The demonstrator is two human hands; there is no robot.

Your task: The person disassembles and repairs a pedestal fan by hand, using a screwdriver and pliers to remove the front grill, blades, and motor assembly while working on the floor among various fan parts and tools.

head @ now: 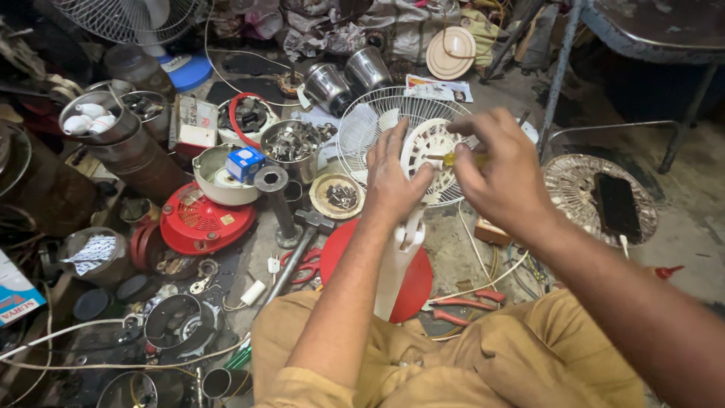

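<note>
While the left hand [393, 177] presses spread fingers on the white fan motor housing [427, 155], the right hand [502, 170] pinches a yellow screwdriver [457, 159] beyond those fingertips; best keep it square.

This is a small appliance repair workshop, with work done sitting on the bare concrete floor [702, 204]. Dismantled parts crowd the left half of the frame: a red round vented motor cover [198, 224], a steel tin of loose metal scraps [291, 141], a shallow dish of screws [337, 196] and a black-headed hammer [302, 240]. At centre stands a white plastic table fan with wire guard [393, 125]; another wire fan cage [128, 17] sits upper left. Red-handled pliers [461, 304] and loose white cables [75, 332] lie low in the frame.
</note>
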